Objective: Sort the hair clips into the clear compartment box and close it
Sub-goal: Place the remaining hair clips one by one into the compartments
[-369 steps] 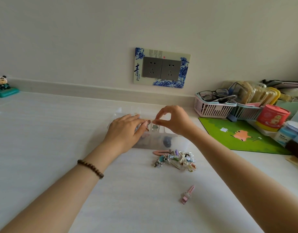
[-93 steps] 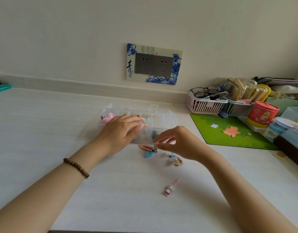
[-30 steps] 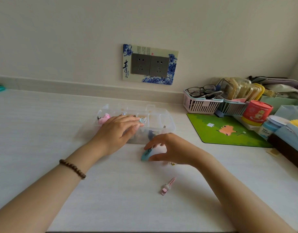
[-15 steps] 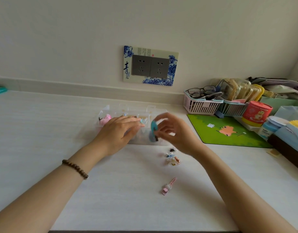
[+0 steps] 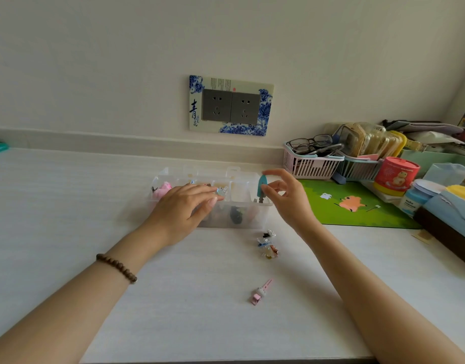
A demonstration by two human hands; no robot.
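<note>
The clear compartment box (image 5: 241,222) lies on the white table, lid open toward the wall, with several clips inside, among them a pink one (image 5: 163,189). My left hand (image 5: 184,208) rests flat on the box's left half, fingers straight. My right hand (image 5: 286,195) pinches a teal snap clip (image 5: 261,186) upright over the box's right end. A small cluster of clips (image 5: 268,244) lies in front of the box. Nearer to me lies a single pink clip (image 5: 260,292).
A green mat (image 5: 357,206) lies right of the box. Behind it stand a pink basket with glasses (image 5: 310,164), a second basket (image 5: 360,166), a red tub (image 5: 395,177) and stacked boxes (image 5: 451,203). A socket plate (image 5: 231,106) is on the wall.
My right hand picked the teal clip off the table and has carried it up and right over the box's right end. My left hand stayed on the box.
</note>
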